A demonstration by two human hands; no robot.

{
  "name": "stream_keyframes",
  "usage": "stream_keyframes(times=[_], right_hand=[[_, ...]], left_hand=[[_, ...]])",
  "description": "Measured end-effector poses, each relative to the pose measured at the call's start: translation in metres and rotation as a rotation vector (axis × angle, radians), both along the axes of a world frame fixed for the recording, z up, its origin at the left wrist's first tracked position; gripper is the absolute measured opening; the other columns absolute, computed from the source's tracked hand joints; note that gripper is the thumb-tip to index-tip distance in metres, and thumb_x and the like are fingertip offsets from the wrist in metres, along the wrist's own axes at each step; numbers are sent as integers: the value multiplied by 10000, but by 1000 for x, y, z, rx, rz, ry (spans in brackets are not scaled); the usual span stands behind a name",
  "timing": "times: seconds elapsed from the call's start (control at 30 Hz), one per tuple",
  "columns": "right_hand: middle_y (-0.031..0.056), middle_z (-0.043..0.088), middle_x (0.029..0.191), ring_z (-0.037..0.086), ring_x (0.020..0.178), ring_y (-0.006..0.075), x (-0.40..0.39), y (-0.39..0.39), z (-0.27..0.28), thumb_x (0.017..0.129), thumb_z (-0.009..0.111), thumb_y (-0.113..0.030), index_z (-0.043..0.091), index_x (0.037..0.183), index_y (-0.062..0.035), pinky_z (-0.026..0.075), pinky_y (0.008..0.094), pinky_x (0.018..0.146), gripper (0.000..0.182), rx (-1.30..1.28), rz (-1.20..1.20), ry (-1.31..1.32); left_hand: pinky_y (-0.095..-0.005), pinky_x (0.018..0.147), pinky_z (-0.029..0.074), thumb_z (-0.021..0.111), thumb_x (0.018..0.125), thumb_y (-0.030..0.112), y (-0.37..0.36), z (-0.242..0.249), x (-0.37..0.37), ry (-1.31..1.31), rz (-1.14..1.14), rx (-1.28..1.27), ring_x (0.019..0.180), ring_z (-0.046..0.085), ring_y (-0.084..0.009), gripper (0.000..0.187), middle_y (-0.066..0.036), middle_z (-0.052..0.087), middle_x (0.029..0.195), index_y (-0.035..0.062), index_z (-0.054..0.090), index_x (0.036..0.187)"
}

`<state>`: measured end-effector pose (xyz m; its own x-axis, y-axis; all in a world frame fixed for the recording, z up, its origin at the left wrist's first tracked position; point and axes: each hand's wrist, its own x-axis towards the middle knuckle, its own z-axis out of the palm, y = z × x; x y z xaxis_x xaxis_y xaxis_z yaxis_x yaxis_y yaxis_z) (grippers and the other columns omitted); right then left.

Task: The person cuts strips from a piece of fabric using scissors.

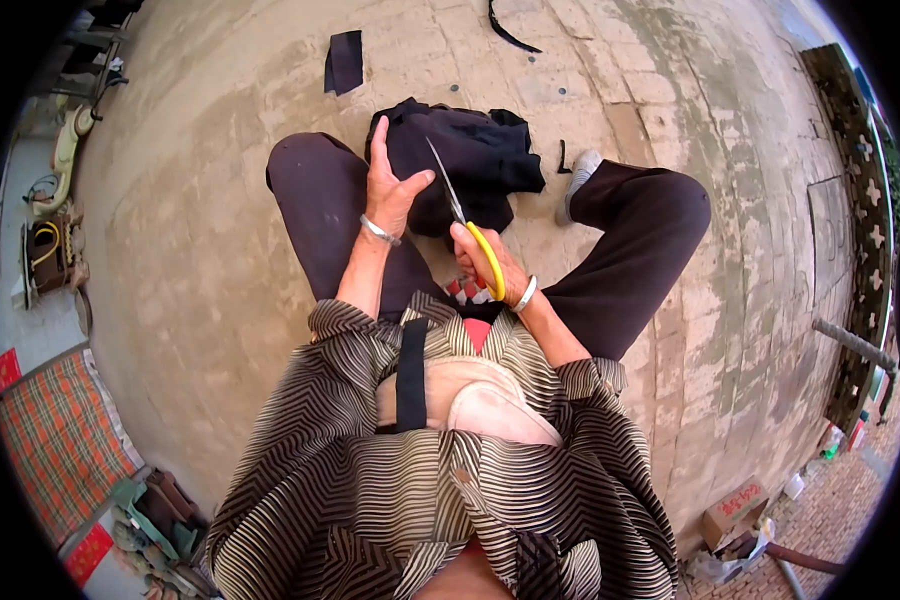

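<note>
My right hand [492,262] is closed round the yellow handles of a pair of scissors [485,250], whose blades point up and away over dark cloth. My left hand [390,190] rests at the left edge of the black cloth [460,150], thumb and fingers spread apart, nothing held in it. The cloth lies bunched on the ground between my legs. Beyond it is a small dark cloth piece [344,62]. A thin black strip [511,30] lies farther off, and a short one [563,157] is near my right shoe.
Paved ground [190,200] surrounds my seat. At the far left are a plaid cloth [65,435] and a yellowish scooter [67,150]. A cardboard box [733,512] stands at lower right, near a patterned low wall [860,180] and a pipe [855,343].
</note>
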<state>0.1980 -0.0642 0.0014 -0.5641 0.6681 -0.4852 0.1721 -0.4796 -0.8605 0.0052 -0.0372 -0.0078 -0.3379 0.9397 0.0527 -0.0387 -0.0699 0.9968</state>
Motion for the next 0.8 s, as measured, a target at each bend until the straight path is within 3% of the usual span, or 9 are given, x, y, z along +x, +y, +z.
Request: stream_keyframes(times=[0.17, 0.27, 0.5, 0.6, 0.67, 0.7, 0.8], right_hand=[[-58, 349, 544, 300, 447, 42, 1, -2, 7, 943, 502, -503, 443, 698, -84, 270, 230, 406, 489, 36, 7, -59], [-54, 360, 532, 312, 439, 41, 0, -2, -3, 943, 492, -516, 439, 681, -84, 270, 235, 402, 508, 126, 21, -67], [-48, 365, 513, 327, 429, 55, -1, -5, 0, 943, 499, -514, 453, 655, -72, 311, 238, 406, 530, 210, -4, -158], [-36, 397, 549, 358, 452, 66, 1, -6, 0, 953, 490, -500, 479, 707, -60, 351, 228, 437, 504, 74, 20, -207], [54, 451, 591, 463, 489, 137, 1, -9, -7, 927, 493, -561, 513, 814, 8, 399, 301, 448, 580, -23, 53, -11], [-9, 444, 652, 466, 495, 78, 2, -11, -6, 906, 516, -586, 494, 880, -42, 387, 229, 413, 545, -59, 48, 45], [-8, 456, 660, 445, 556, 86, 6, -7, -2, 962, 504, -460, 491, 829, -63, 398, 236, 503, 419, -162, 66, 106]], left_hand=[[-304, 1121, 271, 747, 663, -4, -2, 7, 3, -62, -31, 3, 1343, 347, -191, 961, -105, 322, 1484, 45, 255, 1487], [-295, 1084, 318, 718, 673, 37, -1, 9, 3, 24, -18, 19, 1274, 412, -187, 942, -133, 388, 1431, 22, 239, 1485], [-294, 1090, 310, 705, 668, 19, -2, 14, 8, -57, -23, 3, 1279, 407, -187, 940, -124, 386, 1428, 27, 241, 1486], [-296, 1103, 291, 698, 660, 10, -1, 9, 5, -19, -31, 10, 1291, 395, -194, 942, -125, 378, 1431, 27, 243, 1485], [-298, 1133, 230, 722, 663, 8, -1, 8, 3, -68, -65, -11, 1369, 307, -189, 951, -104, 321, 1486, 43, 255, 1490], [-298, 1133, 230, 722, 663, 8, -1, 9, 4, -67, -67, -10, 1369, 307, -189, 951, -104, 321, 1486, 43, 255, 1490], [-299, 1136, 221, 718, 660, 16, -2, 11, 5, -32, -86, -15, 1374, 301, -193, 952, -104, 317, 1490, 44, 253, 1491]])
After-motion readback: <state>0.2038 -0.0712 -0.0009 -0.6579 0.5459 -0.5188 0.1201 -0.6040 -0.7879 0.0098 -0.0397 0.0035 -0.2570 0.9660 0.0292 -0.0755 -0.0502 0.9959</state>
